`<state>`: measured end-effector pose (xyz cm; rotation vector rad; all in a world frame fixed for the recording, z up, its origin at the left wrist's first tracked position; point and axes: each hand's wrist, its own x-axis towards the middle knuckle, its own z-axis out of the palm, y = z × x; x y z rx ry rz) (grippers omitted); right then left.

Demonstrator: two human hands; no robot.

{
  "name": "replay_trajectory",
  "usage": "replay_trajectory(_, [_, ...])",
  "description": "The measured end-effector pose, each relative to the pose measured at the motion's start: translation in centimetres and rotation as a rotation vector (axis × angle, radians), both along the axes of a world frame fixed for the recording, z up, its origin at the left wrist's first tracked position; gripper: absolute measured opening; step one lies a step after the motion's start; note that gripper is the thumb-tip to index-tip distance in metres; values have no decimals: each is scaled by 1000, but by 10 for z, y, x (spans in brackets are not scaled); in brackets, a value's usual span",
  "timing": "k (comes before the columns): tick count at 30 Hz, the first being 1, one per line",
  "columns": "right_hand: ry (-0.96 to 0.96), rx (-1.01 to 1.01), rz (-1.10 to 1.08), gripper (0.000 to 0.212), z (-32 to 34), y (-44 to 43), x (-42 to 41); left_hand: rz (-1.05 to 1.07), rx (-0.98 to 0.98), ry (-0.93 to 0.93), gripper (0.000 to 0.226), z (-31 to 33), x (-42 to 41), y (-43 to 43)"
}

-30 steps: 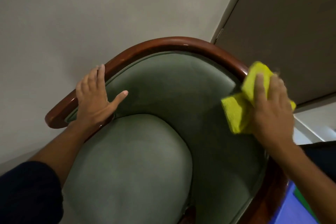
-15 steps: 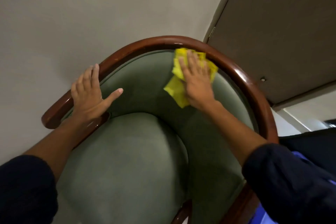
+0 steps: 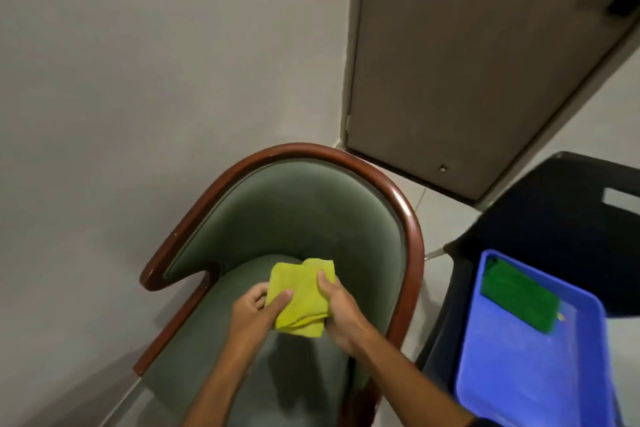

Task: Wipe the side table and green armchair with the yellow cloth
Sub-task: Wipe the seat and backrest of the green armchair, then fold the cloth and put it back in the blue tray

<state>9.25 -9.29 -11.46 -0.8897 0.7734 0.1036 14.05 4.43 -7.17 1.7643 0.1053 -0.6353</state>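
Note:
The green armchair [image 3: 294, 215] with a curved dark-wood rim stands against the wall below me. Above its seat cushion I hold the folded yellow cloth [image 3: 301, 295] in both hands. My left hand [image 3: 258, 310] grips the cloth's left edge with thumb on top. My right hand [image 3: 337, 308] grips its right edge. The cloth is off the upholstery's backrest. A black side table [image 3: 554, 218] stands to the right of the chair.
A blue tray [image 3: 512, 374] holding a green cloth [image 3: 516, 298] rests on the black table at the right. A grey door [image 3: 467, 62] is behind the chair, a plain wall to the left. Pale tiled floor shows between chair and table.
My right hand left the backrest with the cloth and came down over the seat. My left hand let go of the armrest and took the cloth too. My view pulled back and up.

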Motion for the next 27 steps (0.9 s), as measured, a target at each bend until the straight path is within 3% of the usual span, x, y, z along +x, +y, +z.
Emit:
replay_trajectory(3, [-18, -39, -99, 48, 28, -4, -63, -136, -90, -99, 13, 44, -46, -9])
replay_trajectory(6, [-56, -64, -258, 51, 43, -20, -120, -257, -283, -23, 15, 79, -91, -29])
replay_trajectory(9, [-122, 188, -329, 62, 41, -45, -169, -293, -396, 93, 28, 92, -127, -52])
replay_trajectory(12, [-85, 332, -342, 66, 28, -77, -216, -251, -233, 28, 21, 77, -155, -78])
replay_trajectory(15, [102, 186, -350, 50, 4, -114, -260, -265, 118, -155, 28, 34, -176, -102])
replay_trajectory(17, [264, 81, -389, 37, -17, -140, -295, -392, 279, -190, 26, 0, -194, -121])
replay_trajectory(19, [416, -16, -386, 23, -36, -167, -325, -511, 347, -125, 28, -33, -216, -143])
replay_trajectory(21, [544, -151, -365, 13, -64, -197, -355, -571, 346, -39, 47, -66, -241, -174])
replay_trajectory(23, [614, -266, -338, 15, -87, -220, -381, -630, 342, 1, 62, -92, -263, -203])
replay_trajectory(27, [747, -425, -315, 31, -136, -262, -413, -722, 359, -22, 59, -146, -293, -262])
